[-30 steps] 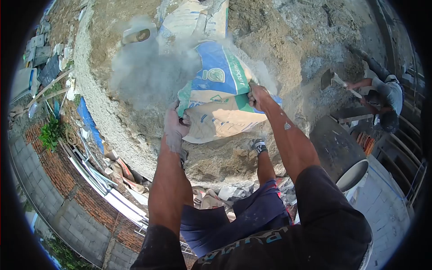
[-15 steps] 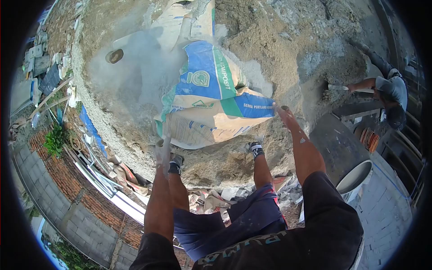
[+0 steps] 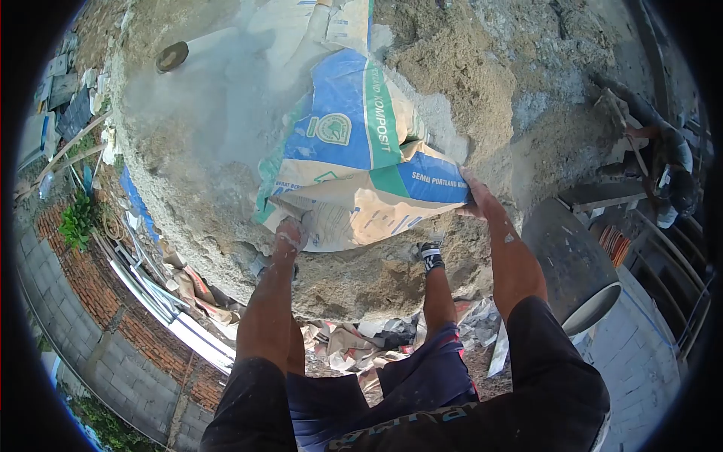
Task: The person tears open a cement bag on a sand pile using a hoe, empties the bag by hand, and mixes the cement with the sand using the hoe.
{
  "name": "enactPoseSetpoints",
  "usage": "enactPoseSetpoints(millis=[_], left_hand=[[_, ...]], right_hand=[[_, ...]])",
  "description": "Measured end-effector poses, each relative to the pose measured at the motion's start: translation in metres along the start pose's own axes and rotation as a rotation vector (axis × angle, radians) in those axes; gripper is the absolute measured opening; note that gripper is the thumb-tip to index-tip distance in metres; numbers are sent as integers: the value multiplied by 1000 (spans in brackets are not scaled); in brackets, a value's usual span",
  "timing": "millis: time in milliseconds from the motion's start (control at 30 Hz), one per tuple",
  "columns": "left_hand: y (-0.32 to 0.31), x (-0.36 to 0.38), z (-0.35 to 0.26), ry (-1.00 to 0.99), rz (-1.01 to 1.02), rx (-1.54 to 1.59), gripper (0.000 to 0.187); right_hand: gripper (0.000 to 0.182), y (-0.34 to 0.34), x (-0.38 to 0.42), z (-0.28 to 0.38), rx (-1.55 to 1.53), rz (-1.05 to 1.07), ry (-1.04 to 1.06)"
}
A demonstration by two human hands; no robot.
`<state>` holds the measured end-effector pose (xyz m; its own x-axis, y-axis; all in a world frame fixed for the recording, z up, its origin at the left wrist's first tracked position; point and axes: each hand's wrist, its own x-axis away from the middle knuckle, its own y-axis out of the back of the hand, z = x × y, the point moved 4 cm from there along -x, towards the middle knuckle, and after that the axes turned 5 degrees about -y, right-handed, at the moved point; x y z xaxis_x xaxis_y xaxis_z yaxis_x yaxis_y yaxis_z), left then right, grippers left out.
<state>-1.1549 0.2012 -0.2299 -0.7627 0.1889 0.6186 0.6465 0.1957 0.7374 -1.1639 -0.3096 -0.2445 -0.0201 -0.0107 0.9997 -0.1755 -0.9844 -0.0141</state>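
I hold a paper cement sack [image 3: 354,158], blue, green and tan with printed lettering, over a big heap of sand and grey cement [image 3: 482,98]. My left hand [image 3: 288,233], dusted grey, grips the sack's lower left corner. My right hand [image 3: 474,197] grips its lower right edge. The sack hangs upside down with its mouth toward the heap, and grey cement dust [image 3: 203,113] drifts to its left. A second, emptied sack [image 3: 339,22] lies beyond it on the heap. My legs and dark shorts fill the bottom of the view.
Another person [image 3: 666,166] with a long-handled tool bends at the heap's right edge. A round metal tub [image 3: 568,271] stands at the right. Torn sacks and rubble [image 3: 361,335] lie by my feet. A brick wall [image 3: 113,316], boards and white strips run along the left.
The sack has swung further over the heap and the dust cloud has spread left. My left hand has shifted right and regripped the lower corner. The other person has raised their tool.
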Motion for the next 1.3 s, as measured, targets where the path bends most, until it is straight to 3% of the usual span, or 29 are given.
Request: enactPoseSetpoints(millis=[100,200,267,433,567,767,867,967,1067,1200,1300], left_hand=[[-94,9,56,-190,33,-198,33],[-70,53,44,-183,38,-50,38],[-43,86,31,-13,-33,77,49],[11,125,27,574,-287,158,84],[38,112,43,635,-227,126,115],[4,111,70,557,-435,-47,104],[-11,110,71,437,-445,-71,95],[-22,101,36,115,-173,281,86],[-27,96,-5,-53,19,491,77],[-29,94,-13,-94,136,658,65],[-24,104,-2,-95,191,849,57]], right_hand=[[83,-14,13,-10,46,-55,54],[78,-36,34,-15,91,-209,108],[77,-54,63,-19,125,-284,126],[49,-90,89,-40,-192,-435,299],[48,-59,48,-45,-84,-400,169],[69,-42,65,-10,215,-231,12],[81,-35,51,5,275,-82,-93],[77,-36,44,1,316,-59,32],[72,-38,50,-2,352,-123,115],[63,-66,92,-22,301,-295,273],[62,-79,106,-48,248,-351,221]])
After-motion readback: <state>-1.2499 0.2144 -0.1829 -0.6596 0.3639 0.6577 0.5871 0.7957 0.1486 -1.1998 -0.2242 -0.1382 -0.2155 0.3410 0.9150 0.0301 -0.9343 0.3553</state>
